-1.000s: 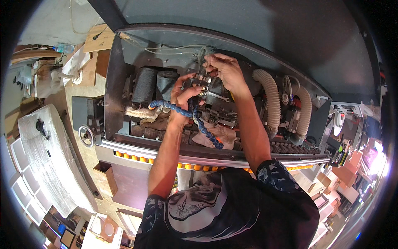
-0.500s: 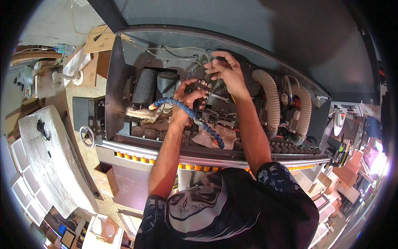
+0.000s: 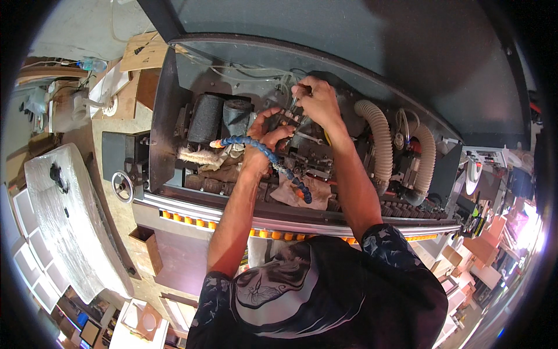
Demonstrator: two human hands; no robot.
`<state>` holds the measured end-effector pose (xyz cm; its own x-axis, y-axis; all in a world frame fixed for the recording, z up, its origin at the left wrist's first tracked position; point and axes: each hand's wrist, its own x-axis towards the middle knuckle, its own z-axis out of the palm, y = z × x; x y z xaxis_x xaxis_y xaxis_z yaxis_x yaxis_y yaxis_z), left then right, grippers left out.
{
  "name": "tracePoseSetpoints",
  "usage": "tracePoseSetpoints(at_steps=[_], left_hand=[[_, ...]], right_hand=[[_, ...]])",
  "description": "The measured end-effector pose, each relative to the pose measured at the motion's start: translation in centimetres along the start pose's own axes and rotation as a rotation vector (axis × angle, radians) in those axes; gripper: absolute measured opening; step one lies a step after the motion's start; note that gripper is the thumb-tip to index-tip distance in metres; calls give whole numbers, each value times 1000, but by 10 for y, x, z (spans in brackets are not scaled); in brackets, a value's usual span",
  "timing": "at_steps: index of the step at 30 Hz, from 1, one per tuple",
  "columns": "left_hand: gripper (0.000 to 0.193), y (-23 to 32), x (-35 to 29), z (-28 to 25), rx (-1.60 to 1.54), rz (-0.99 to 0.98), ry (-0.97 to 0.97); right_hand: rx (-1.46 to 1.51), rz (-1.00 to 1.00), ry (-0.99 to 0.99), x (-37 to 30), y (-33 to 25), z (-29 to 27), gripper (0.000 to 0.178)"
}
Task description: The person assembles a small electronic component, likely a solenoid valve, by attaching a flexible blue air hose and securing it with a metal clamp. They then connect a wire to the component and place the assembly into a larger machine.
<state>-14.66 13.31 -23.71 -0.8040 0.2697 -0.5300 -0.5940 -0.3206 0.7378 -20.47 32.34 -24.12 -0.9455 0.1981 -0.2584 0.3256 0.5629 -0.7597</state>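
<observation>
Inside a long dark machine housing, both my hands work around a small metal block with fittings (image 3: 289,119). My left hand (image 3: 266,136) curls its fingers and thumb about this block, which they partly cover. Just above and to the right, my right hand (image 3: 319,104) is closed in a pinch on what looks like thin clear tubing (image 3: 285,82); the fingers hide the exact grip. An open-ended wrench (image 3: 310,138) lies below the right hand. A blue segmented hose (image 3: 264,150) with orange ends crosses over my left wrist.
Two ribbed pale hoses (image 3: 381,139) stand to the right of my right forearm. Dark cylinders (image 3: 206,119) sit at the left, near a fluffy roller (image 3: 197,156). A crumpled cloth (image 3: 299,191) lies below. The rail with orange rollers (image 3: 264,234) runs along the front edge.
My right hand has gone from spread fingers beside the clear tubing to a closed pinch, slightly lower and to the right. My left hand stays at the block, its thumb and fingers slightly shifted.
</observation>
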Motion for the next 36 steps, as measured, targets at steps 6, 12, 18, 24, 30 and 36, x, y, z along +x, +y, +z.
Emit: tracePoseSetpoints(at_steps=[6,12,18,24,30,36], left_hand=[[65,-1,4,-7,-86,-9,-41],[63,-5,4,-10,-158,15,-26],[64,3,1,-7,-121,-11,-27],[64,5,0,-7,-148,0,-6],[63,4,0,-10,-145,-17,-17],[64,6,1,-10,-95,-32,4]], right_hand=[[566,128,-11,9,3,3,19],[698,89,-160,9,5,-9,22],[799,122,-228,16,20,-6,23],[758,111,-222,19,20,-4,27],[706,127,-235,16,12,-8,26],[801,157,-251,14,10,-10,28]])
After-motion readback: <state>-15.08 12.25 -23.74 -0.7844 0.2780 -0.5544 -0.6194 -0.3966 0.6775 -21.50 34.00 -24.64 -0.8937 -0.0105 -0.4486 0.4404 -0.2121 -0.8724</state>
